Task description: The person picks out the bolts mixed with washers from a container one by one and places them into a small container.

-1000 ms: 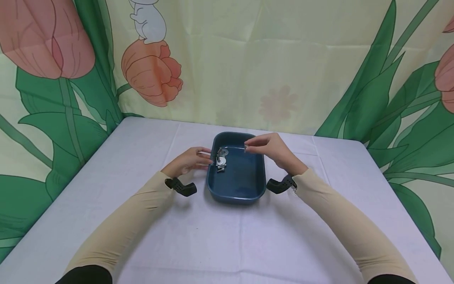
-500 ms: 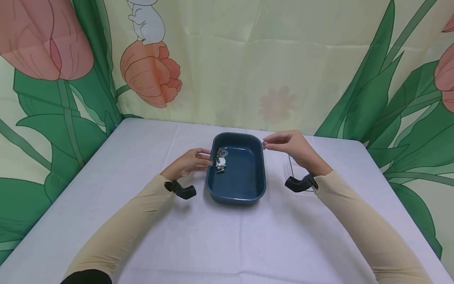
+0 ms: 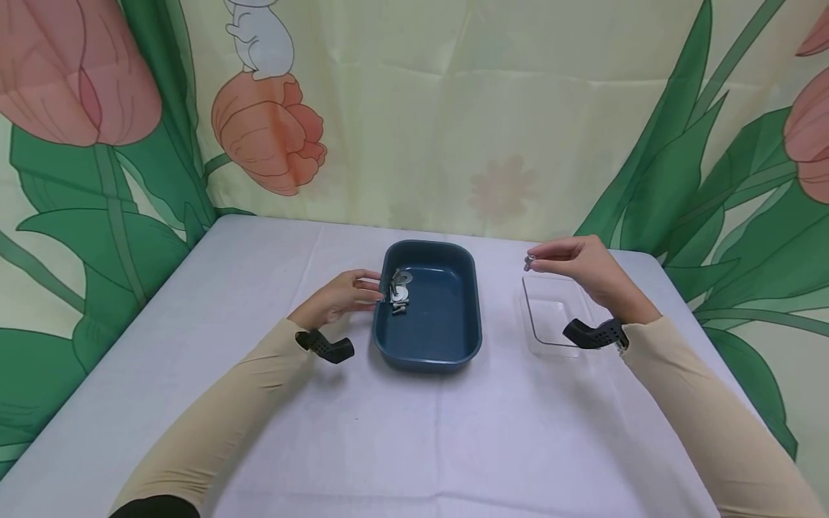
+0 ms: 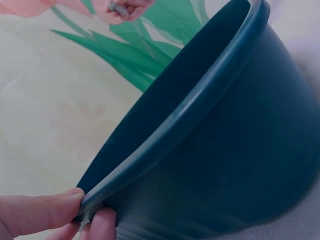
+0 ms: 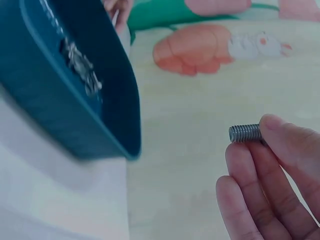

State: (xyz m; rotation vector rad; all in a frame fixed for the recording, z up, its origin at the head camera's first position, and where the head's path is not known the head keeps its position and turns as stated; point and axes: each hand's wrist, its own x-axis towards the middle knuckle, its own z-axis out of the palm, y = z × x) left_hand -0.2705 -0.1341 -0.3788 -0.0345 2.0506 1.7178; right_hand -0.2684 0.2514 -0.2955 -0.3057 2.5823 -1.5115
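A threaded metal bolt [image 5: 245,133] is pinched between the thumb and fingertips of my right hand [image 3: 599,273]. In the head view this hand is raised at the back edge of a clear plastic box [image 3: 553,316], whose right side it partly hides. My left hand [image 3: 343,296] grips the left rim of a dark blue tray [image 3: 447,324]. The left wrist view shows the thumb [image 4: 67,202] over that rim and fingers below it outside. Inside the tray, along its left wall, lie washers [image 3: 401,293] and small bolts [image 3: 399,308].
A white cloth [image 3: 388,439] covers the table. Behind it hangs a curtain [image 3: 414,144] printed with tulips and a rabbit. Both wrists wear black camera mounts [image 3: 330,348]. A strip of cloth separates the tray from the clear box.
My right hand has moved right with the bolt, from above the tray, past its right rim, to the clear box, which has come into view. The left hand has stayed at the tray's rim.
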